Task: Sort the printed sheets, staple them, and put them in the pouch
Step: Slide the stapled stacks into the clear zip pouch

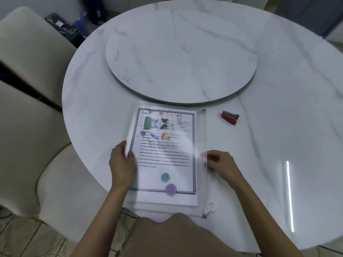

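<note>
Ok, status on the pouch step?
Left hand grips pouch left edge; right hand pinches its zip edge. Sheets inside pouch. Stapler off right, out of the way.

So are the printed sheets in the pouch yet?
In: the printed sheets lie behind the glossy front of the clear pouch, inside its zip edge. Whether the zip is closed, I cannot tell.

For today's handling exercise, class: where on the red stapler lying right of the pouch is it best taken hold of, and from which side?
Grip the stapler across its two long sides, about mid-body, coming down from above. It lies flat and free on the table, long and narrow, nothing touching it. The right hand, at the zip edge of the pouch, is probably nearer.
</note>
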Demonstrator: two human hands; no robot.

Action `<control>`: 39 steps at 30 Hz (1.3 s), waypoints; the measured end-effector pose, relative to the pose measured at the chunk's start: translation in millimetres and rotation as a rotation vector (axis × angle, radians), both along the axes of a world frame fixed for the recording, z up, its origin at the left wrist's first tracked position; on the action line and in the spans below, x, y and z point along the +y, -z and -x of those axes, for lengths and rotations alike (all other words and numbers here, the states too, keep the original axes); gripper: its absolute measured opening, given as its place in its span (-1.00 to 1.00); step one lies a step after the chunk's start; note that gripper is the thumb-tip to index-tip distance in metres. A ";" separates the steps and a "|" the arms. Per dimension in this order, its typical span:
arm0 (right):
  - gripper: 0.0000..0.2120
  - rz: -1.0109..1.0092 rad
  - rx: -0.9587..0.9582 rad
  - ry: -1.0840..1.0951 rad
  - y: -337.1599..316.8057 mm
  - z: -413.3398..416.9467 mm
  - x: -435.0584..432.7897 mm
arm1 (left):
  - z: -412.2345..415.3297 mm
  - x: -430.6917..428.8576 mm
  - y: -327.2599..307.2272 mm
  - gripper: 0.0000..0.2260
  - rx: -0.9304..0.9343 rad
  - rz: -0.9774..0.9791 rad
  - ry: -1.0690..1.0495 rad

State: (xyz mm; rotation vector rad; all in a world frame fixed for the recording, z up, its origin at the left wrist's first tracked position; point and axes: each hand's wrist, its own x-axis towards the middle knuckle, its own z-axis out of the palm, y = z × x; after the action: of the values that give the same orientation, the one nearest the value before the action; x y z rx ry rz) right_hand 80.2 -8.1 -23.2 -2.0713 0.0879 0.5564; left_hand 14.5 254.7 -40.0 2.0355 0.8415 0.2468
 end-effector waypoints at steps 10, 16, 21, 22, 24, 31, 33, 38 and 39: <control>-0.83 -0.119 0.071 0.045 -0.7 11.3 -37.5 | 41.4 -71.5 24.7 -0.66 -0.172 -0.436 0.849; -0.84 -0.202 0.082 0.041 -7.3 10.5 -55.3 | 63.6 -90.0 37.7 -0.52 -0.148 -0.512 1.238; -0.84 -0.266 0.129 -0.019 -11.3 11.2 -70.0 | 75.6 -94.0 38.5 -0.53 -0.124 -0.539 1.261; -0.84 -0.268 0.138 -0.032 -11.0 11.9 -73.8 | 76.7 -96.2 35.0 -0.55 -0.138 -0.551 1.262; -0.85 -0.278 0.158 -0.040 -11.4 12.3 -81.7 | 78.5 -99.9 29.4 -0.66 -0.194 -0.565 1.241; -0.85 -0.269 0.222 -0.168 -11.3 19.3 -100.3 | 73.2 -121.4 19.7 -0.74 -0.337 -0.514 0.956; -0.85 -0.224 0.230 -0.218 -9.2 23.6 -103.2 | 66.9 -126.0 18.6 -0.69 -0.285 -0.557 0.956; -0.88 -0.218 0.265 -0.259 -7.2 33.7 -103.7 | 61.5 -129.0 28.2 -0.63 -0.218 -0.641 1.024; -0.88 -0.215 0.274 -0.269 -7.0 35.9 -103.3 | 60.8 -130.0 27.8 -0.66 -0.238 -0.661 1.023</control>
State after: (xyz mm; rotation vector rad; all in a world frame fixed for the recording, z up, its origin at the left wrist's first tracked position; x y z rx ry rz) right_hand 44.3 -111.4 -16.2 -1.7983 -0.0899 0.9708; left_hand -46.3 124.7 -67.8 2.6878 -0.5550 0.1795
